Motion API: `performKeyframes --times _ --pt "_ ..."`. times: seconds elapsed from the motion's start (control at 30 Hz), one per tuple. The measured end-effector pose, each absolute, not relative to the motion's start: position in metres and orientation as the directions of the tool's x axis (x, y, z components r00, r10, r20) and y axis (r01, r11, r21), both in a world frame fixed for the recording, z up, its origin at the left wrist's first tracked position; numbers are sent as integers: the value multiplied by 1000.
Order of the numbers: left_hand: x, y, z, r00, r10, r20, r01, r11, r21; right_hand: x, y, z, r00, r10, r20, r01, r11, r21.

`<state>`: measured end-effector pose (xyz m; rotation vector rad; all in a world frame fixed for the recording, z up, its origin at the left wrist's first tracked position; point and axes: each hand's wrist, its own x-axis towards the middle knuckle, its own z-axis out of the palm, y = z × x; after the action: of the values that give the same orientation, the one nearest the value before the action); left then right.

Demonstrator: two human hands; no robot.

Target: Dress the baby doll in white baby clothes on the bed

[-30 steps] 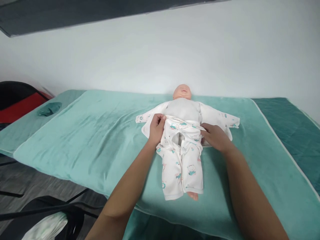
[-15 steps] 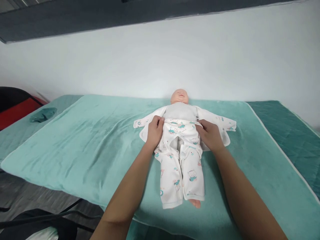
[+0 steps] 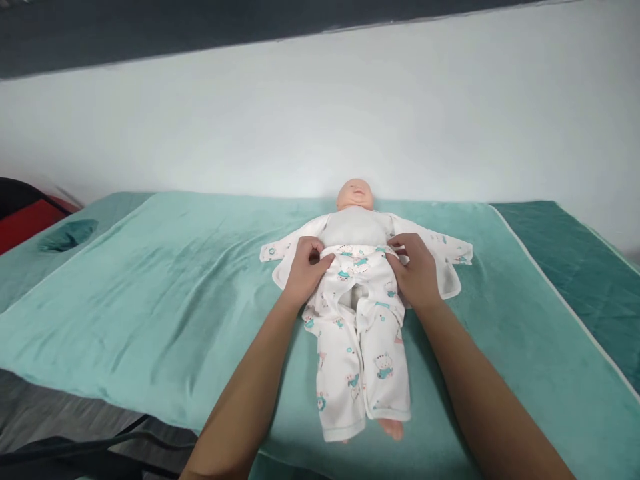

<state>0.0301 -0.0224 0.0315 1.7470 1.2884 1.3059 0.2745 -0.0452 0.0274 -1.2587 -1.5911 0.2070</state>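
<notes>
A baby doll [image 3: 355,194] lies on its back, its head toward the wall. White printed pants [image 3: 384,347] cover its legs, with an opening at the crotch; one foot shows below a cuff. Its white jacket [image 3: 437,248] lies spread open under the torso, sleeves out to both sides. At the waistband's left side, my left hand [image 3: 305,270] is closed on the pants, thumb on the cloth. My right hand [image 3: 414,267] grips the waistband on the other side, fingers bent. The fingertips of both hands are partly hidden.
A light green sheet [image 3: 150,313] covers the massage bed, which has a face hole [image 3: 70,235] at its left end. A darker green quilted cover [image 3: 575,267] shows at right. Behind stands a white wall [image 3: 280,127]. A red and black object [image 3: 30,217] sits at far left.
The waistband's upper edge sits slightly lower in view. My left thumb has shifted onto the front of the pants, and my right fingers have lifted and bent. The view has shifted slightly.
</notes>
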Motion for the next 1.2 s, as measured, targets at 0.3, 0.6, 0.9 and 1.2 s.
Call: performKeyframes --times 0.3,0.6,0.9,1.2 --pt "30 -25 41 238 846 477 490 -529 693 274 -43 33 5 804 594 675 435 -595" --pt "35 -4 49 34 966 258 530 -236 815 270 -33 48 143 959 243 575 119 -809" --pt "40 15 47 29 981 191 371 -188 909 274 -10 37 49 993 -108 -116 -101 -988" --pt "22 -1 47 125 990 64 510 -119 852 279 -28 44 255 966 49 396 -58 -916"
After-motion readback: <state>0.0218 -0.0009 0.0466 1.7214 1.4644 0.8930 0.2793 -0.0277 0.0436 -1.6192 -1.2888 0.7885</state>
